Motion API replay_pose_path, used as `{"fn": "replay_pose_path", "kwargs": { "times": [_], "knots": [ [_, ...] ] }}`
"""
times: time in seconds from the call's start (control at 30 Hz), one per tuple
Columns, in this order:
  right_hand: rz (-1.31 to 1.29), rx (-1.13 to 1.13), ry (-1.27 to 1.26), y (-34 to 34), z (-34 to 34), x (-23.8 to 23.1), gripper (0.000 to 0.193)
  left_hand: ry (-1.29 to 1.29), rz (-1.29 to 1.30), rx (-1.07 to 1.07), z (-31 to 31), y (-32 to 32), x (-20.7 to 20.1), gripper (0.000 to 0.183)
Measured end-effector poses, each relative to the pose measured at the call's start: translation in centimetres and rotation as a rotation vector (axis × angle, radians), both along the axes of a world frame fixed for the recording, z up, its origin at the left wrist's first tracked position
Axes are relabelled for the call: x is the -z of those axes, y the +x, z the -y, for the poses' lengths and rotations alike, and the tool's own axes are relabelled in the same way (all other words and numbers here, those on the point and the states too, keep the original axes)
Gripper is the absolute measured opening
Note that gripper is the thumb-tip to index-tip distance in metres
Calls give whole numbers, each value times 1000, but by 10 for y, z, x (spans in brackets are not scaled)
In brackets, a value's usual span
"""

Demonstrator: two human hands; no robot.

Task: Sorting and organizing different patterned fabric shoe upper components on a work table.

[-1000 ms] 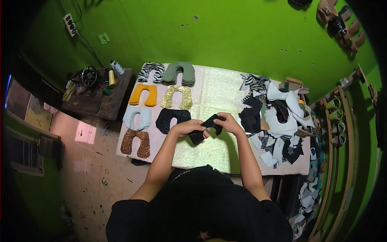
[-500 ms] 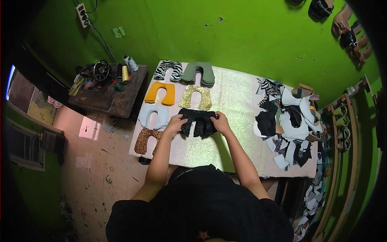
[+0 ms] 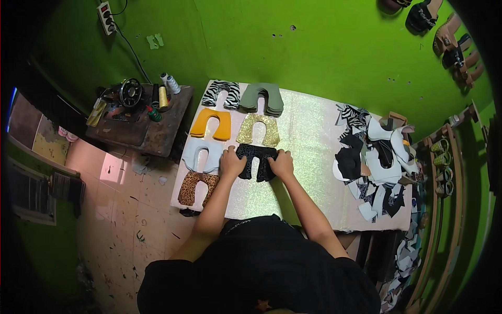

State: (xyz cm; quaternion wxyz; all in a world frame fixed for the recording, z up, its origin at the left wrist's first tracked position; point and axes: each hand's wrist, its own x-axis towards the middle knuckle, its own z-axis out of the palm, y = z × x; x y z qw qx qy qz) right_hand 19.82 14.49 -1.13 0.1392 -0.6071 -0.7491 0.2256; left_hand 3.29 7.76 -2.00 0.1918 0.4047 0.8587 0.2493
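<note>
Bright, even light, with heavy fisheye bending at the rim.

We see the green wall (image 3: 324,47) and glittery table (image 3: 308,136) evenly lit from above, shadows soft and short. A glare patch sits on the floor tiles (image 3: 112,167) at nine o'clock. Corners fall black, edges curve, and detail at three o'clock smears slightly.

The black speckled cutout (image 3: 256,159) lies on a pale, glittery cloth (image 3: 308,152) covering the counter. At the cloth's left edge are a leopard-print cutout (image 3: 196,187), brown with dark spots, and a pale grey-white one (image 3: 201,156). Toward the far left corner come an orange-yellow cutout (image 3: 212,123), a gold glitter cutout (image 3: 259,130), a black-and-white zebra-striped cutout (image 3: 221,93) and a stack of olive-green ones (image 3: 261,98). At the right edge, the scrap pile (image 3: 376,162) mixes black, white and zebra stripes. The wall (image 3: 314,47) is bright green.
</note>
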Motion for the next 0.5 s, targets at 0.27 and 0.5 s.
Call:
{"fn": "replay_pose_path", "kwargs": {
  "times": [0.27, 0.5],
  "knots": [
    [-128, 57, -201, 4, 5, 8, 51, -200, -123, 90, -7, 35, -18, 99],
    [-107, -23, -307, -5, 20, -18, 51, -188, -122, 71, -12, 25, -9, 85]
  ]
}}
